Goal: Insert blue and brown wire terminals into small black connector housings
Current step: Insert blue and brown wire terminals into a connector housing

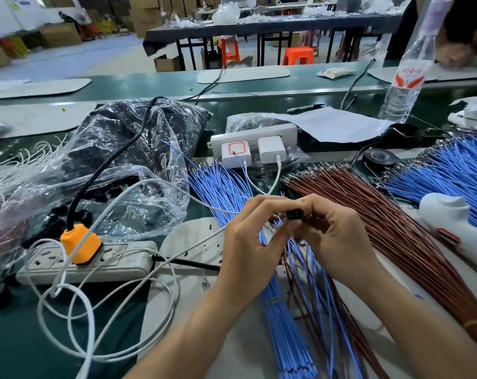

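Note:
A small black connector housing (294,214) sits between my two hands above the mat. My left hand (252,236) pinches it from the left with curled fingers. My right hand (333,236) grips it from the right, fingers curled over it. Blue and brown wires trail down from under my hands. A bundle of blue wires (232,184) fans out behind my left hand. A bundle of brown wires (382,214) lies to the right. A clear bag of black housings (128,160) lies at the left.
A white power strip (76,265) with an orange plug (80,244) and looping white cables lies at the left. A second strip with chargers (252,144) stands behind the wires. Black tape roll (379,157), more blue wires (450,170), a water bottle (406,77) and a white tool (450,222) are at the right.

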Demonstrator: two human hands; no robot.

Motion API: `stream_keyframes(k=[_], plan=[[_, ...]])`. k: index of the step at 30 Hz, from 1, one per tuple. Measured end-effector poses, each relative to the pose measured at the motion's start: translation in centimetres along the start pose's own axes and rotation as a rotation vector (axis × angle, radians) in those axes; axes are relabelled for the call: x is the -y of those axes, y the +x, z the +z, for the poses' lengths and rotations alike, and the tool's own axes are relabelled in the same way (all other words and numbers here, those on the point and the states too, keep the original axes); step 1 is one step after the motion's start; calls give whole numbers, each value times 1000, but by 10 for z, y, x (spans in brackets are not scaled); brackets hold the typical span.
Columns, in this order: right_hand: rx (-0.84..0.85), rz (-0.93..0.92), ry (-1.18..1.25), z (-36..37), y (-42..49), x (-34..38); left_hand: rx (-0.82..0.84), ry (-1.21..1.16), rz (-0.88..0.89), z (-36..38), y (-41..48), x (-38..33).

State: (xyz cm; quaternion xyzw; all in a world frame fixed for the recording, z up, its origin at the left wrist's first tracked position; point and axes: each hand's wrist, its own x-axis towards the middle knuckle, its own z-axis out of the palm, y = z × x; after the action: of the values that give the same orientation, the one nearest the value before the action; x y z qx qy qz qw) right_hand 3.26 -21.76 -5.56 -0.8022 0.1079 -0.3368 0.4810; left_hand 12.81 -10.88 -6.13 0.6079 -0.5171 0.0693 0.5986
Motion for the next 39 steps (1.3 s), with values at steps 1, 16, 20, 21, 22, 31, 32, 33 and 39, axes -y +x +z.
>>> stream_keyframes(k=[1,16,20,21,22,31,32,33,39], plan=[[2,-10,-11,0,0,0,1,-3,5,0,0,0],[-23,-82,-51,5,0,-4,4,-42,-15,1,-1,0],[-28,-78,-31,6,0,-4,1,-35,-5,2,-1,0],[-31,-77,-20,6,0,-3,2,-32,-7,1,0,0],[-34,-74,-8,6,-1,-3,4,-31,-10,2,0,1],[-2,-83,-10,4,-1,-3,3,-59,-1,0,-1,1],[-1,-84,-15,4,0,-2,4,-63,0,0,-1,0],[-2,-84,-19,4,0,-2,5,-67,0,0,-1,0],[9,-69,20,6,-1,-3,5,-87,19,0,-2,-2]])
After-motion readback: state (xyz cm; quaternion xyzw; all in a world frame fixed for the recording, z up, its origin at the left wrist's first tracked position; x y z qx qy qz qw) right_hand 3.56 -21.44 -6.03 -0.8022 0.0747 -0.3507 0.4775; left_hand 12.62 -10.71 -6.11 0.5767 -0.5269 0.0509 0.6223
